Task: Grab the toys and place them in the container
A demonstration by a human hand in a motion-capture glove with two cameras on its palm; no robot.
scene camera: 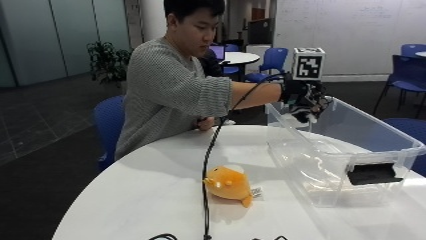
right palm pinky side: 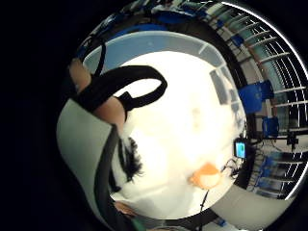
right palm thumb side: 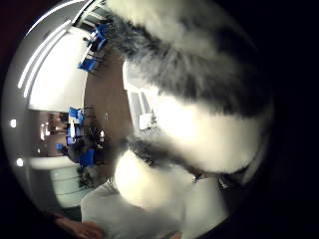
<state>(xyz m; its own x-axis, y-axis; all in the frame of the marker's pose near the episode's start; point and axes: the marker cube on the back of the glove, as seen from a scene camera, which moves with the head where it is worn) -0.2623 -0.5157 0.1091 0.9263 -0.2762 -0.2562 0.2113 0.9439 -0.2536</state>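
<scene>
Orange plush toy [scene camera: 229,184] lies nearest the camera, lower centre of the outside view, on the round white table [scene camera: 120,200], just beside the clear plastic container [scene camera: 346,150] but apart from it; a black cable [scene camera: 210,165] runs past the toy toward the frame's lower edge; container stands at right of frame w/ a dark latch [scene camera: 371,173] on its near end; seated person in a grey sweater [scene camera: 166,95] at upper centre reaches across w/ the gloved right hand [scene camera: 303,97], which is over the container's far end, above its rim; fingers curled round a furry black-and-white toy [scene camera: 305,114], i.e. grasping it, toy hanging just below the hand; thumb-side palm view: same grey/white fur [right palm thumb side: 199,99] fills most of the frame, close to the palm; little-finger-side palm view: container rim [right palm pinky side: 144,41] & bright white interior below the hand, orange toy [right palm pinky side: 207,175] beyond on the table; bare left hand [scene camera: 205,123] rests near the table's far edge; blue chairs [scene camera: 274,61] in upper right bkgd.
</scene>
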